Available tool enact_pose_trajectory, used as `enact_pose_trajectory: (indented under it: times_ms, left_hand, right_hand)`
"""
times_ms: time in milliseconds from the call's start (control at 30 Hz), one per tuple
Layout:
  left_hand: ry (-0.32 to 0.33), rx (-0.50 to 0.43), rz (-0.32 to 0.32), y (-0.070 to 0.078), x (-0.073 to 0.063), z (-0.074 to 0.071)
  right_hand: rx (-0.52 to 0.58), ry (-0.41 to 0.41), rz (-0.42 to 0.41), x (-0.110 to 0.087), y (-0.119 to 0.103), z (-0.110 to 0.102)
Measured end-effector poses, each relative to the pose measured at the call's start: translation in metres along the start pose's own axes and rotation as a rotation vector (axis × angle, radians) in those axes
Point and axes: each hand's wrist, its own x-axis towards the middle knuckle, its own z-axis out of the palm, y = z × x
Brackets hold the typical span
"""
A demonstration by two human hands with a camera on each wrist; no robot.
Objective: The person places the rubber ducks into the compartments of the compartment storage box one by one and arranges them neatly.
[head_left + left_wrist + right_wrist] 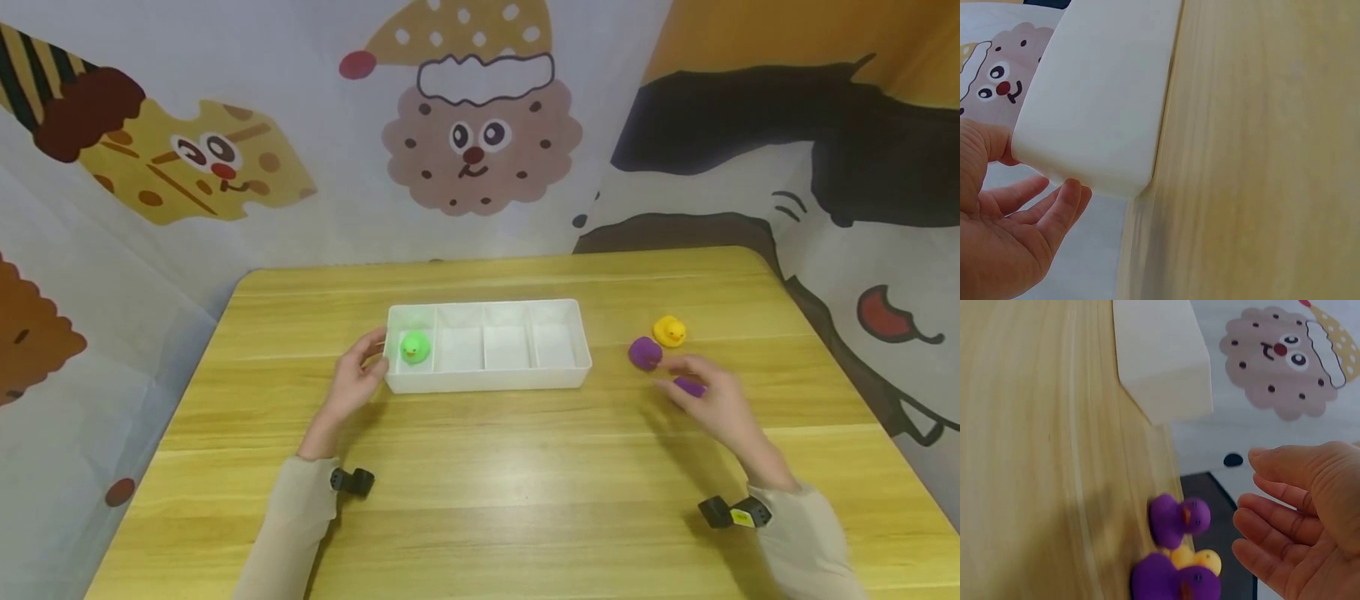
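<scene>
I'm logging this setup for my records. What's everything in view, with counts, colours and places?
Table: 1, yellowish wood grain, lower part of the head view
Cartoon-printed backdrop: 1, mostly white with coloured prints, behind the table
Four-compartment tray: 1, white, on the table
Green toy duck: 1, green, in the tray's leftmost compartment
Purple toy ducks: 2, purple, on the table right of the tray
Yellow toy duck: 1, yellow, just beyond the purple ducks
Wrist cameras: 2, black, one per wrist
Sleeves: 2, beige, one per arm
Left hand: 1, bare, touching the tray's left end
Right hand: 1, bare, by the purple ducks
</scene>
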Motion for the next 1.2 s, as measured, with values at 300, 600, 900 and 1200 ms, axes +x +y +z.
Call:
enact_pose_trajectory:
  times_ms: [300,600,900,1200]
  left_hand:
    - [-0.02,0.008,-0.032,0.03,-0.005,0.0]
    - [-0.032,0.03,-0.029,0.036,-0.007,-0.001]
    - [-0.023,0.026,-0.027,0.003,0.001,-0.001]
    - [-0.034,0.034,-0.025,0.0,0.001,-0.002]
  right_hand:
    - [-0.026,-0.07,0.057,-0.007,0.02,-0.012]
    - [-0.027,-0.15,0.103,-0.012,0.032,-0.023]
    - [-0.013,-0.246,0.139,-0.015,0.035,-0.028]
    - [-0.02,-0.274,0.151,-0.018,0.039,-0.028]
